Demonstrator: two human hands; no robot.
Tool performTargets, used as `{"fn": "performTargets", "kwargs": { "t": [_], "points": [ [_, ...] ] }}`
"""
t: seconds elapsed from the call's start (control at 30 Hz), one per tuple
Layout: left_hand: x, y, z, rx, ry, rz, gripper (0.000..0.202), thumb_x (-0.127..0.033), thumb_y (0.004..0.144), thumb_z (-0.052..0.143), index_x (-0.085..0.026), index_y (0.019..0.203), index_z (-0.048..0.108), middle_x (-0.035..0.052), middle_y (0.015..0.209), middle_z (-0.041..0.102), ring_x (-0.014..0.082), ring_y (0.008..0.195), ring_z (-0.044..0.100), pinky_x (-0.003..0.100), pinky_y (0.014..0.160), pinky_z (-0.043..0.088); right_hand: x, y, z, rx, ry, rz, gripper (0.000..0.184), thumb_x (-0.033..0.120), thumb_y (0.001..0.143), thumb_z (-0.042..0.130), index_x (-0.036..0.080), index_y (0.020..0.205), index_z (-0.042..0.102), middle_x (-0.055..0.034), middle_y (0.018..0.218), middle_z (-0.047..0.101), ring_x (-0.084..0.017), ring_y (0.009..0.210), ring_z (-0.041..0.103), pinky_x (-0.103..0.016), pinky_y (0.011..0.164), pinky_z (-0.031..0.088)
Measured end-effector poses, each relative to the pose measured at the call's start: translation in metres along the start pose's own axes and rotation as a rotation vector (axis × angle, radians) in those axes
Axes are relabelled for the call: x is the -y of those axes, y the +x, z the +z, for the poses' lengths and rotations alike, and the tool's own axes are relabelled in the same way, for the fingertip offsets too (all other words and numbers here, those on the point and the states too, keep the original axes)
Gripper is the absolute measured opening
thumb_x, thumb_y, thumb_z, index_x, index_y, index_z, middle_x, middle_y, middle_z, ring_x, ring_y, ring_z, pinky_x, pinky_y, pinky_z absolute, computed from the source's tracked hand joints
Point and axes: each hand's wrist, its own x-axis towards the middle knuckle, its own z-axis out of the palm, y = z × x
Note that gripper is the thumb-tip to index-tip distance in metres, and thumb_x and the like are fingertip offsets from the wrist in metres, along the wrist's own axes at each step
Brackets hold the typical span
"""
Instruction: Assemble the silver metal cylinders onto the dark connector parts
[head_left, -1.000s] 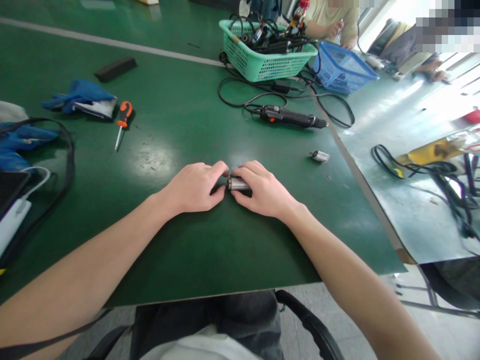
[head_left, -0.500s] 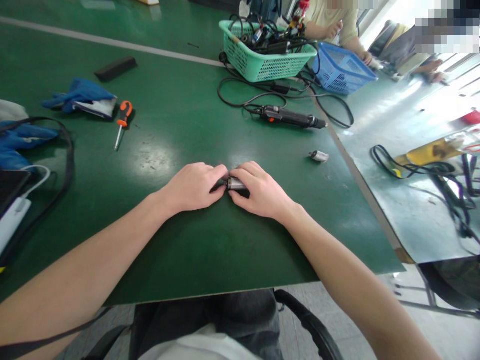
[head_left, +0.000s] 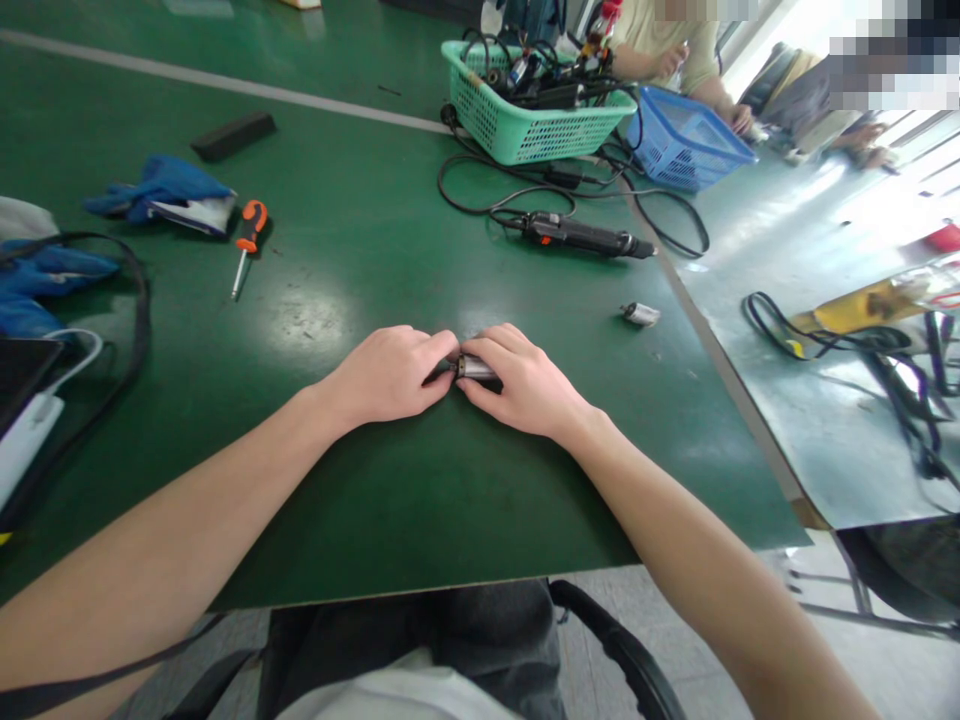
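Note:
Just above the green table, my two hands meet fingertip to fingertip. My right hand [head_left: 529, 388] is closed around a small silver cylinder [head_left: 475, 369] that looks like a small motor, lying sideways. My left hand [head_left: 390, 375] pinches a small dark part [head_left: 441, 370] at the cylinder's left end; fingers hide most of it, and I cannot tell whether the two are joined. To the right on the table lies a similar small silver cylinder [head_left: 640, 315].
A black electric screwdriver [head_left: 581, 236] with its cord lies beyond my hands, before a green basket [head_left: 532, 135] of tools and a blue basket [head_left: 682, 140]. At left are an orange-handled screwdriver [head_left: 250, 235] and blue gloves [head_left: 169, 185]. A co-worker's hand [head_left: 671, 62] shows behind.

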Motion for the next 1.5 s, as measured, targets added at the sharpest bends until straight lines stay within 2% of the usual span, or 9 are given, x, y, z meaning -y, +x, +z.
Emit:
{"fn": "performTargets", "kwargs": {
  "t": [1.5],
  "points": [
    [0.0006,-0.0004,0.0019,0.009,0.018,-0.015,0.015,-0.029,0.096,0.048,-0.019,0.094,0.059,0.0042,0.080,0.069,0.0214,0.073,0.066,0.032,0.065,0.044,-0.0046,-0.0002,-0.0001,-0.002,0.021,0.000,0.020,0.027,0.096,0.059,0.021,0.114,0.064,-0.0097,0.106,0.067,-0.027,0.100,0.060,-0.043,0.092,0.052]
  ]
}}
